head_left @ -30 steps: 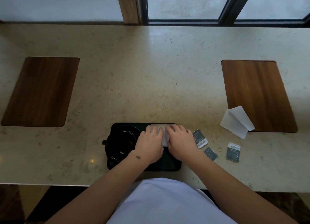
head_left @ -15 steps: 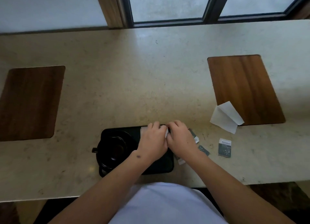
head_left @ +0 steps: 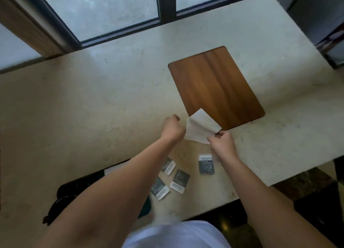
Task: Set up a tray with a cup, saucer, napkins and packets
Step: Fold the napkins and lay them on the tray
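Note:
A white napkin point(head_left: 199, 128) lies partly on the counter, partly over the near corner of a wooden inlay. My right hand point(head_left: 222, 142) pinches its right corner. My left hand point(head_left: 172, 128) is curled at the napkin's left edge and touches it. Several dark packets lie on the counter nearer to me: one point(head_left: 206, 164) under my right wrist, three more point(head_left: 179, 178) beside my left forearm. The black tray point(head_left: 78, 184) sits at the lower left, mostly hidden by my left arm. A strip of another white napkin point(head_left: 111, 170) shows on it. Cup and saucer are hidden.
The wooden inlay point(head_left: 216, 87) is set flush in the beige stone counter point(head_left: 93, 102). The counter's right edge point(head_left: 290, 175) and near edge drop to a dark floor. A window frame point(head_left: 165, 4) runs along the far side.
Both hands left the napkin on the tray and moved right to the second napkin by the wooden inlay. The camera swung right, so the tray now sits low and left.

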